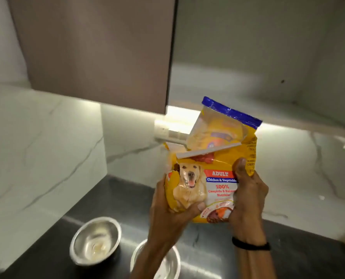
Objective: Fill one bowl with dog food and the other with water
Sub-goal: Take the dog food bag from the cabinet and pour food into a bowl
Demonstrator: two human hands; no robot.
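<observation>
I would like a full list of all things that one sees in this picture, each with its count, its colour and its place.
dog food bag: 1, yellow with a blue top edge, held above the counter
strip: 1, white, across the bag's upper part
bowls: 2, steel, on the counter; one at lower left, one partly hidden under the left forearm
counter: 1, dark, bottom of the view
wall: 1, white marble, behind and to the left
cabinet: 1, brown, upper left
wall plate: 1, white, blurred, behind the bag
wristband: 1, black, on the right wrist
left grip: 1, the person's hand, holds the bag's lower left
right grip: 1, the person's hand, holds the bag's right side
</observation>
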